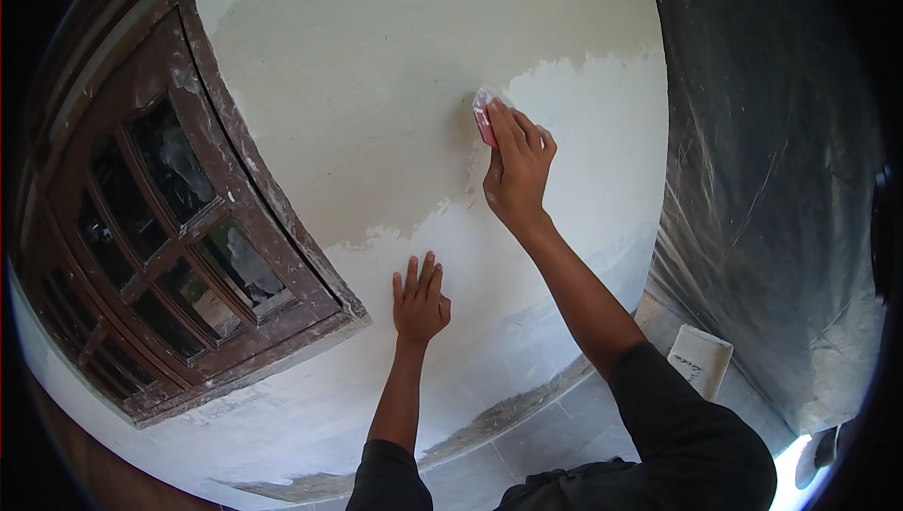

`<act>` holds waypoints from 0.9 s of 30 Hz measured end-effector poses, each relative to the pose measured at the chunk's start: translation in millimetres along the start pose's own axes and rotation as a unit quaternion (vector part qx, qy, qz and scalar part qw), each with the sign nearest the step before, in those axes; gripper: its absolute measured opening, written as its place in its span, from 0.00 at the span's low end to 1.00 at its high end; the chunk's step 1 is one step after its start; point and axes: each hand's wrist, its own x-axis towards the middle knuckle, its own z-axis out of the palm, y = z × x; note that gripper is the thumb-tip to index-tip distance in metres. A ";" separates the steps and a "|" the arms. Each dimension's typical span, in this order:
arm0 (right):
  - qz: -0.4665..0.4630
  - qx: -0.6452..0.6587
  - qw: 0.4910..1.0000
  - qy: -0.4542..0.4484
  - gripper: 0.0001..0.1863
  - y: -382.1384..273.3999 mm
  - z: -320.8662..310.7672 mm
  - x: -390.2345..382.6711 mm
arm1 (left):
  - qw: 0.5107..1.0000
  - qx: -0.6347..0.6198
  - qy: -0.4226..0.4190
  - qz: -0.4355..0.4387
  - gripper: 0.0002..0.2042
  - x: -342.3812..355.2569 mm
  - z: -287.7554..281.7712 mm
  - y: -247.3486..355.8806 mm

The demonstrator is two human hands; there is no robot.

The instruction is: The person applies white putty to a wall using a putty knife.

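My right hand is closed round a small, flat pink-red putty spreader smeared with white. Its edge meets the wall along the border between a greyish-beige patch and a whiter coat. The palm hides part of the tool. Lower and to the left, my left hand lies against the white part of the wall, fingers stretched upward and holding nothing.
A brown wooden window with small panes, spattered white, sits at left. Plastic sheeting hangs at right. On the grey tiled floor stands a white paint tray. Bare rough patches run along the wall's foot.
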 end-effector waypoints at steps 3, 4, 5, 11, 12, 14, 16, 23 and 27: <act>0.020 -0.038 0.999 -0.024 0.35 17.2 23.8 16.6 | 1.000 -0.009 -0.011 -0.004 0.24 2.5 0.8 3.2; 0.016 -0.047 0.998 -0.040 0.36 14.3 28.2 4.5 | 1.000 -0.012 -0.011 -0.003 0.24 4.3 1.6 4.5; 0.014 -0.052 0.997 -0.056 0.36 4.9 32.1 -15.7 | 1.000 -0.013 -0.009 0.002 0.24 2.3 2.9 1.2; -0.049 0.067 0.980 -0.179 0.28 -26.2 -23.4 -128.5 | 1.000 -0.016 -0.014 0.006 0.25 -2.7 1.6 -2.7; -0.052 0.085 0.980 -0.170 0.27 -22.9 -29.2 -120.2 | 1.000 -0.009 -0.012 0.004 0.25 -3.4 1.1 -3.7; -0.047 0.077 0.988 -0.123 0.24 -9.7 -32.1 -81.9 | 1.000 -0.009 -0.009 0.006 0.25 -0.3 3.4 -4.6; -0.049 0.045 0.997 -0.045 0.26 14.6 -19.8 -22.2 | 1.000 -0.011 -0.015 0.007 0.25 -3.1 3.2 -3.8; -0.045 -0.012 0.991 -0.125 0.29 57.8 7.0 -45.3 | 1.000 -0.022 0.001 -0.004 0.24 -0.7 8.6 4.2; -0.026 0.016 0.955 -0.296 0.33 35.9 -57.2 -197.9 | 1.000 -0.019 0.004 -0.005 0.25 -1.4 1.1 1.9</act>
